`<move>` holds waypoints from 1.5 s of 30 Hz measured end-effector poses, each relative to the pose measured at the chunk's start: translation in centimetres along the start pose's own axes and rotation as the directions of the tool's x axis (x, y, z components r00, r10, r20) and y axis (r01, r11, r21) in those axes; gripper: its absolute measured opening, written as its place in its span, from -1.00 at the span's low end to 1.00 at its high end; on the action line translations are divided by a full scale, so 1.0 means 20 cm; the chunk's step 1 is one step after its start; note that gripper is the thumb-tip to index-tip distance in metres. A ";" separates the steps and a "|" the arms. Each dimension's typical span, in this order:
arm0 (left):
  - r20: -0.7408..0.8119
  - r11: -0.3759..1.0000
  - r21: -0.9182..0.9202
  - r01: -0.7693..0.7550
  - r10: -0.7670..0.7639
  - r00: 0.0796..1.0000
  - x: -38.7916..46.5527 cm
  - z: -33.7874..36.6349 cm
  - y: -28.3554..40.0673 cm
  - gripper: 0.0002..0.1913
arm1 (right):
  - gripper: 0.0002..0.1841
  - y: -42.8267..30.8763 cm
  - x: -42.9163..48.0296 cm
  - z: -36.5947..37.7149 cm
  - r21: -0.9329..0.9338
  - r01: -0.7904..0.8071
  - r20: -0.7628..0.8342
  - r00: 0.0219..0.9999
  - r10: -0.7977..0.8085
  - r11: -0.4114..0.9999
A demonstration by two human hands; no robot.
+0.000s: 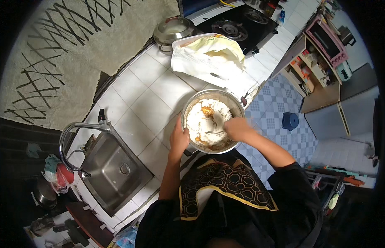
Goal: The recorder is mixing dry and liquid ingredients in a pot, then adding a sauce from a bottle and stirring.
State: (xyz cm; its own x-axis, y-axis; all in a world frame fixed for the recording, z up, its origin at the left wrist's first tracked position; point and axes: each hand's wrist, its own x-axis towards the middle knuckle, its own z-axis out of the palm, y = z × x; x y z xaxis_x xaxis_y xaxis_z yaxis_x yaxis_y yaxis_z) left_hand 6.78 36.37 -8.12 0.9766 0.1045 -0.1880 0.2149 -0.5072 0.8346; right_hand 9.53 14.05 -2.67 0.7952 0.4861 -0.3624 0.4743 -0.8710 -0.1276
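A round stainless steel pot (213,152) stands at the counter's front edge, with white flour-like stuff (195,116) and patches of an orange-yellow mixture (207,110) in it. My left hand (180,138) grips the pot's left rim and side, thumb at the edge. My right hand (239,128), blurred, is closed over the right part of the pot. A pale, blurred thing, perhaps a spoon or spatula, shows beside its fingers; what the hand holds cannot be made out.
A white plastic basket (195,74) with a cloth lies behind the pot. Farther back are a lidded metal pot (174,29) and a black gas stove (248,28). A steel sink (115,173) with a curved faucet (63,145) is at the left. A blue stool (290,121) stands on the floor at right.
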 end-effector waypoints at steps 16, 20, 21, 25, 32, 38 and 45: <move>0.044 0.980 0.189 0.058 -0.067 0.997 -0.07 -0.09 -0.03 -0.40 | -0.87 -0.14 0.07 0.09 0.051 -0.056 -0.016 0.998 0.056 0.997; 0.054 0.978 0.196 0.075 -0.087 0.995 -0.07 -0.11 -0.05 -0.40 | -0.85 -0.07 0.08 0.05 0.080 -0.191 -0.138 0.970 0.200 0.978; 0.024 0.982 0.184 0.041 -0.046 0.999 -0.08 -0.11 -0.08 -0.41 | -0.85 -0.03 0.05 0.04 0.024 -0.223 -0.138 0.965 0.224 0.975; 0.005 0.986 0.148 0.073 -0.074 0.997 -0.08 -0.10 -0.10 -0.42 | -0.85 -0.05 -0.08 0.00 -0.093 -0.105 0.016 0.994 0.107 0.990; -0.005 0.995 0.099 0.020 -0.020 1.000 -0.07 -0.09 -0.08 -0.42 | -0.84 -0.13 0.13 0.10 0.055 -0.074 -0.115 0.990 0.080 0.996; 0.004 0.988 0.102 0.120 -0.121 0.993 -0.08 -0.10 -0.06 -0.42 | -0.87 -0.06 -0.04 -0.04 -0.010 -0.167 -0.023 0.986 0.167 0.986; -0.033 0.993 0.087 0.083 -0.080 0.996 -0.07 -0.08 -0.06 -0.49 | -0.86 -0.11 0.11 0.10 0.128 -0.068 -0.038 0.997 0.074 0.989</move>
State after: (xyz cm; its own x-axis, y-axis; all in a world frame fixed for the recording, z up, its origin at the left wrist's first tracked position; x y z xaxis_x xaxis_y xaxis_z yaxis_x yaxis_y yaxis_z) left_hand 5.15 38.23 -7.89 0.9560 0.1728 -0.2371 0.2934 -0.5694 0.7679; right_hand 9.49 16.93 -4.97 0.8418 0.4230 -0.3352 0.3666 -0.9040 -0.2201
